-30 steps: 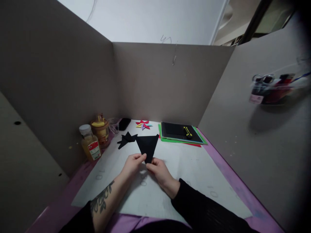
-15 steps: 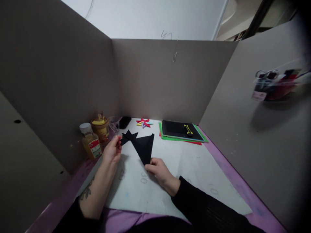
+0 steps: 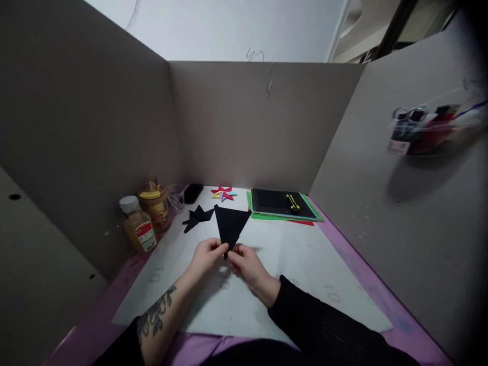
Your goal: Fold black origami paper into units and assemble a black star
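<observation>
At the far left of the pink surface point(image 3: 348, 254) stand a white-capped bottle point(image 3: 138, 229), a brownish jar point(image 3: 155, 209) and a clear cup point(image 3: 176, 198), with a dark phone point(image 3: 193, 193) just beyond. Next lies a folded black paper piece point(image 3: 197, 217). The left hand point(image 3: 209, 253) pinches the near tip of a black paper triangle point(image 3: 232, 223), raised at the middle; a multicoloured paper star point(image 3: 223, 193) lies farther back. The right hand point(image 3: 247, 263) pinches the same tip from the right. Far right, a yellow tool point(image 3: 293, 203) rests on stacked sheets point(image 3: 269, 201).
</observation>
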The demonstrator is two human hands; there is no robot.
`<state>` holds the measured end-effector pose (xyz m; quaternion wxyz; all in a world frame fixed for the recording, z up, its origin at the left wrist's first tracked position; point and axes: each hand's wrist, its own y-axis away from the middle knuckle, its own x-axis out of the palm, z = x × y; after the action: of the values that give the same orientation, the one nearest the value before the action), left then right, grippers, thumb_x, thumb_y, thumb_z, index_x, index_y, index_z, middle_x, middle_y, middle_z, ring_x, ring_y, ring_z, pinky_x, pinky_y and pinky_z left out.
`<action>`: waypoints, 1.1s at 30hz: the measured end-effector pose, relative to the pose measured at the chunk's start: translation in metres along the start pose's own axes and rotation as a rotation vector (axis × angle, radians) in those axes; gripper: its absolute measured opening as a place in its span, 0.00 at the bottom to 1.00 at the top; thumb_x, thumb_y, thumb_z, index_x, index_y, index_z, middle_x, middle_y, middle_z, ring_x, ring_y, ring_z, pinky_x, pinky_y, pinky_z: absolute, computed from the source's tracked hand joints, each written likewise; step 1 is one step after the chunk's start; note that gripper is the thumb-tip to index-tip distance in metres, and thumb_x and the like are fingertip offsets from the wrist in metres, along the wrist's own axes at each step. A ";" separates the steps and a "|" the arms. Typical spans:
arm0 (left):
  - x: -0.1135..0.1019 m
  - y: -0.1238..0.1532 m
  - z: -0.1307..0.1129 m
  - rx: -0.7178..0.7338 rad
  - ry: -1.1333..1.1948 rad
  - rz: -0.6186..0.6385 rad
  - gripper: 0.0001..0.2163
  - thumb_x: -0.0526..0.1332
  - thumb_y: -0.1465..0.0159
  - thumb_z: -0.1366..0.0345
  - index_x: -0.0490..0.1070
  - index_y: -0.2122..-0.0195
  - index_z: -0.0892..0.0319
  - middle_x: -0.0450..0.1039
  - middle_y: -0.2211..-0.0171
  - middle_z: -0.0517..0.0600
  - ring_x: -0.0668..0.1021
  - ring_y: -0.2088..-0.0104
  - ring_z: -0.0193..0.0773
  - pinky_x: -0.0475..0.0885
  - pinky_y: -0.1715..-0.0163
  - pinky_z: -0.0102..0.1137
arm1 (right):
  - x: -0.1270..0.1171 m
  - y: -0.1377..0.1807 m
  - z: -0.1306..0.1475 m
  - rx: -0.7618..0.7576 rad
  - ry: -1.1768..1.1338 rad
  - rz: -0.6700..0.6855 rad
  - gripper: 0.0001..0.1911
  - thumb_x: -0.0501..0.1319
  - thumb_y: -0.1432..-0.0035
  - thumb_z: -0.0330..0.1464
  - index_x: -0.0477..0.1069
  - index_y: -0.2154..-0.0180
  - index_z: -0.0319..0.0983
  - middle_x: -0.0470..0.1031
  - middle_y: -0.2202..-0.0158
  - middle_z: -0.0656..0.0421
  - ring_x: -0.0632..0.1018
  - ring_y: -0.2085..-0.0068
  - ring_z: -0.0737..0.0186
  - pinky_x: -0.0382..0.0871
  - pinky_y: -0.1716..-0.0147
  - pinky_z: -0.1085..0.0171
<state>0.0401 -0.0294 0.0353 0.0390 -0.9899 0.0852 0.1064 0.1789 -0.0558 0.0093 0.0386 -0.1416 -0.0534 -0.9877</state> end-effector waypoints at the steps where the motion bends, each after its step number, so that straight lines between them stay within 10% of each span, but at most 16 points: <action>1: -0.001 0.000 0.000 0.026 -0.046 0.014 0.13 0.61 0.47 0.58 0.64 0.82 0.60 0.61 0.83 0.45 0.63 0.80 0.32 0.56 0.78 0.28 | 0.000 -0.001 0.001 -0.021 -0.026 -0.032 0.11 0.66 0.55 0.36 0.66 0.72 0.38 0.66 0.82 0.67 0.61 0.83 0.73 0.49 0.84 0.70; 11: 0.011 0.011 0.001 0.175 -0.384 0.123 0.10 0.58 0.44 0.62 0.68 0.80 0.60 0.66 0.80 0.45 0.68 0.76 0.33 0.60 0.74 0.28 | -0.005 -0.009 0.018 -0.009 -0.381 -0.168 0.14 0.73 0.66 0.32 0.71 0.76 0.36 0.72 0.80 0.62 0.67 0.79 0.69 0.57 0.80 0.68; 25: -0.005 0.009 -0.011 0.281 -0.238 -0.018 0.06 0.61 0.47 0.67 0.77 0.78 0.56 0.74 0.76 0.49 0.73 0.72 0.39 0.64 0.68 0.30 | -0.027 -0.025 0.032 -0.071 -0.401 -0.371 0.20 0.73 0.67 0.36 0.62 0.79 0.40 0.64 0.83 0.66 0.62 0.82 0.71 0.55 0.84 0.67; 33: -0.001 0.006 -0.010 0.111 -0.041 0.015 0.14 0.63 0.46 0.58 0.76 0.64 0.61 0.76 0.65 0.54 0.74 0.68 0.41 0.66 0.71 0.30 | -0.010 -0.007 0.031 -0.020 -0.024 -0.036 0.11 0.67 0.61 0.32 0.66 0.77 0.37 0.63 0.84 0.66 0.61 0.82 0.73 0.50 0.84 0.69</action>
<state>0.0401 -0.0360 0.0446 0.0948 -0.9831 0.0977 0.1221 0.1966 -0.0449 0.0358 0.0188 -0.1528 -0.0465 -0.9870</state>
